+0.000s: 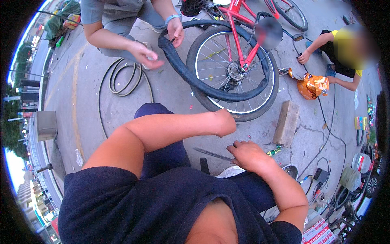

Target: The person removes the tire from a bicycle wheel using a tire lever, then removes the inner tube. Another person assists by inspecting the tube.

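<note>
My left hand [223,123] is closed in a fist beside the lower edge of the bicycle's tyre [274,87]; whatever its fingers may hold is hidden. My right hand [252,156] is curled lower down, with the end of a long thin metal bar [212,153] between its thumb and fingers. The wheel belongs to a red bicycle [232,14]. A loose black inner tube [183,73] loops across the wheel's spokes. Across from me, a person's hand [175,32] grips the tube's far left end, while that person's other hand [145,57] is stretched out beside it.
A coiled hose [122,91] lies on the left. Right of the wheel stands a wooden block [287,124], with a green-handled tool [274,151] below it. Farther right, another person crouches beside an orange bag [313,86]. Cables and plastic jugs [350,179] lie along the right side.
</note>
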